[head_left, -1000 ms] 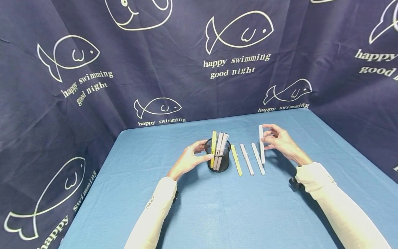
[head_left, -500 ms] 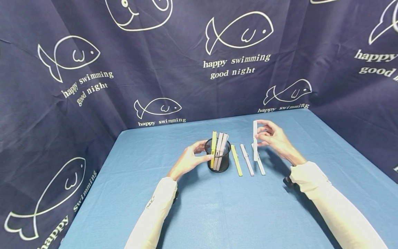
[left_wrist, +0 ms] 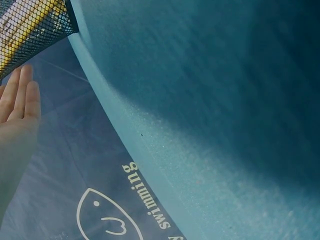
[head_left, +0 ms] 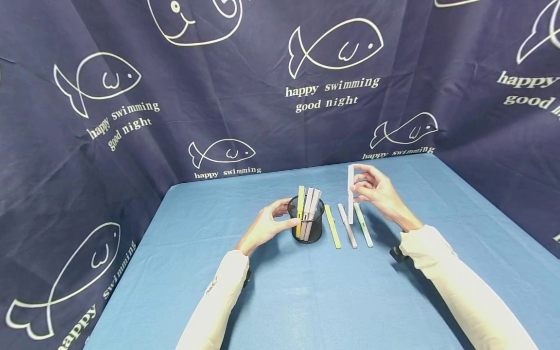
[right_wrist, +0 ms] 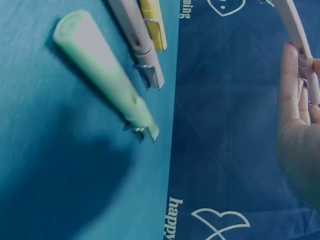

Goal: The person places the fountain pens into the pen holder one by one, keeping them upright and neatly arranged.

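A black mesh pen holder [head_left: 317,232] stands on the table with a yellow pen [head_left: 301,200] and several pale pens [head_left: 310,201] upright in it. My left hand [head_left: 267,226] holds the holder at its left side, thumb in front and fingers behind; in the left wrist view its fingers lie along the mesh. My right hand [head_left: 379,195] pinches a pale pinkish-white pen [head_left: 350,194] between thumb and fingers, upright and raised. Below and beside it lie a yellow pen [head_left: 333,228], a pale pinkish pen [head_left: 348,230] and a light green pen [head_left: 364,226], side by side.
A blue cloth covers the table [head_left: 284,296]. Dark blue curtains [head_left: 262,107] with white fish drawings and lettering rise behind it and along both sides. The three loose pens lie to the right of the holder.
My right hand has moved left and slightly away with the pinched pen, from beside the light green pen to over the pale pinkish one. My left hand has stayed at the holder.
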### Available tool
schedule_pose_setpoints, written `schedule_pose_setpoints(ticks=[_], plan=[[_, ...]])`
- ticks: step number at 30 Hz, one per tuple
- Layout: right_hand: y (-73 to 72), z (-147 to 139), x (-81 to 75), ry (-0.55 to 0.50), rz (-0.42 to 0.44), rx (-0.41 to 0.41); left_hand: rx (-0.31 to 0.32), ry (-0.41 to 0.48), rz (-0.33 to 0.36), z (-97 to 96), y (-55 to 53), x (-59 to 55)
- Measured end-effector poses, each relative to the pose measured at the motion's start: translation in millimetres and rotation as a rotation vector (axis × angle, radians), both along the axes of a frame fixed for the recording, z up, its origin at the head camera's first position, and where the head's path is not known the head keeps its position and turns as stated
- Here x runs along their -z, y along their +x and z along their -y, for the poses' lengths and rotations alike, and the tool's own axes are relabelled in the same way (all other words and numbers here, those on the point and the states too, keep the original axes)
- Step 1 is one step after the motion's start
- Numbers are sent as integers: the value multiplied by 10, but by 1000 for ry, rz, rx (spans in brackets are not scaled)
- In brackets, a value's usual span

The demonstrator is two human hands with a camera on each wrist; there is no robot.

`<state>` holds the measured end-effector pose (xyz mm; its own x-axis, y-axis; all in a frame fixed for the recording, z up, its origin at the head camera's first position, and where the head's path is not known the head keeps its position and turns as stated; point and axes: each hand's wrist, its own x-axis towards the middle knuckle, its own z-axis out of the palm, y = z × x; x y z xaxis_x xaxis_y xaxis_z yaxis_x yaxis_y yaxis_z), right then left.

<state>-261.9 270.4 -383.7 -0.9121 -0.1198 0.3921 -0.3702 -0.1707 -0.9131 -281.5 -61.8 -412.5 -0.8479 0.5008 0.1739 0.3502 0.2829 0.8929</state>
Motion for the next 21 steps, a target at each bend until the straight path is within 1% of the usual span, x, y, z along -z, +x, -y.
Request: schedule_pose_setpoints(ticks=[4, 11, 17, 21], plan=[[-10, 62, -36, -12, -27, 5, -3, -8, -2, 1, -3, 4], [-27, 183, -95, 5, -72, 26, -15, -14, -8, 4, -13, 18], [-37, 273, -130, -24, -87, 14, -16, -23, -6, 10, -12, 12], [-44, 333, -157, -35, -95, 20, -18, -20, -8, 8, -8, 7]])
